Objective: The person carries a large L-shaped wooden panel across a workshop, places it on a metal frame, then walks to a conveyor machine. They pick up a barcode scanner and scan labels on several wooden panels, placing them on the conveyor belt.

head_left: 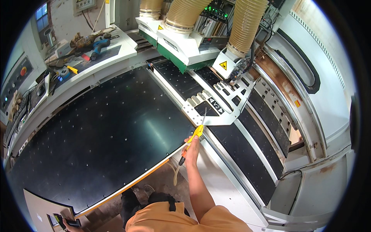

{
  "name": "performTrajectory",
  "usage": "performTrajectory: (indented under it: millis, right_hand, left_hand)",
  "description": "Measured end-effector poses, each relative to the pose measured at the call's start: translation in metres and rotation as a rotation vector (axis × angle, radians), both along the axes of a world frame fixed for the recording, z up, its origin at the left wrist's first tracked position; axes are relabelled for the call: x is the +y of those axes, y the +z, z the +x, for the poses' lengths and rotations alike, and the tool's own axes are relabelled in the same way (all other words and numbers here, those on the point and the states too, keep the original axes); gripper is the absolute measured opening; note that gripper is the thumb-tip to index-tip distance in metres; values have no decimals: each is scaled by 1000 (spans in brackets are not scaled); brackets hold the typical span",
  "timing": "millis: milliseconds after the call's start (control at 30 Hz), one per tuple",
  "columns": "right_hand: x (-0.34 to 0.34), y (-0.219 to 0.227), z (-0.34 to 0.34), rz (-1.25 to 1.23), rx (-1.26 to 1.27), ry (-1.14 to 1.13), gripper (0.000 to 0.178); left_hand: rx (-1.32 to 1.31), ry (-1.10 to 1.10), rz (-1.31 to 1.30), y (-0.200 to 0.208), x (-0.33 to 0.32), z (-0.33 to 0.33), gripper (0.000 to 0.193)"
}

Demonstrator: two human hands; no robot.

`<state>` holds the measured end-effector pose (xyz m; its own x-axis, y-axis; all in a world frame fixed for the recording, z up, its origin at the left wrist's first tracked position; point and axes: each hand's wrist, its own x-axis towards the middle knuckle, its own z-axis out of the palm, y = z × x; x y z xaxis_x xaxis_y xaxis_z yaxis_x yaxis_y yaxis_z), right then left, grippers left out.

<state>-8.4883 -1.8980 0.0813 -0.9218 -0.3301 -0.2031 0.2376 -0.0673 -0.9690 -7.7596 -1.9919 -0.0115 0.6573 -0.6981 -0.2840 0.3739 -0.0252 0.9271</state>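
My right hand (pixel 192 149) is closed round a yellow air blow gun (pixel 198 132). Its thin metal nozzle (pixel 204 116) points away from me, over the edge of a pale metal plate (pixel 222 120) on the machine bed. A black fitting and a pale hose (pixel 175 178) hang below the grip. Far down at the lower left, my left hand (pixel 70 227) shows only in part, its fingers round a black and lime-green tool (pixel 60 221) whose kind I cannot make out. Beside that tool is a light-coloured board (pixel 38 207) with a dark edge.
A broad black table (pixel 116 116) with small studs spreads to the left. Ahead stands a machine head with a green brush skirt (pixel 164 50) and ribbed ducts (pixel 185 15). A side bench holds a blue power tool (pixel 101 46). At the right is a curved white housing (pixel 324 85).
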Motion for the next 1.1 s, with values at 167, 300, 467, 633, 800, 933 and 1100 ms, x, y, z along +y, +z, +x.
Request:
performTrajectory:
  millis: [167, 300, 467, 633, 800, 933, 1100]
  right_hand:
    - [-4, 3, -17, 3, 7, -8, 47]
    - [-9, 9, -16, 17, 19, -10, 44]
    - [-13, 13, -3, 74, 7, 6, 44]
    - [-9, 16, 12, 11, 63, 8, 45]
    - [-18, 26, -17, 218, 121, -10, 53]
    - [-43, 39, -80, 502, 377, -12, 66]
    - [-82, 57, -164, 890, 361, -36, 70]
  left_hand:
    - [-30, -17, 1, 26, -3, -38, 35]
    - [-29, -172, 145, 56, 0, -75, 52]
    - [-10, -99, 23, 47, 10, -39, 40]
    - [-1, -20, 20, 11, 2, -4, 38]
    - [34, -73, -26, 12, -1, -18, 34]
    - [18, -162, 105, 41, 13, -29, 44]
    - [29, -137, 156, 77, 19, -75, 52]
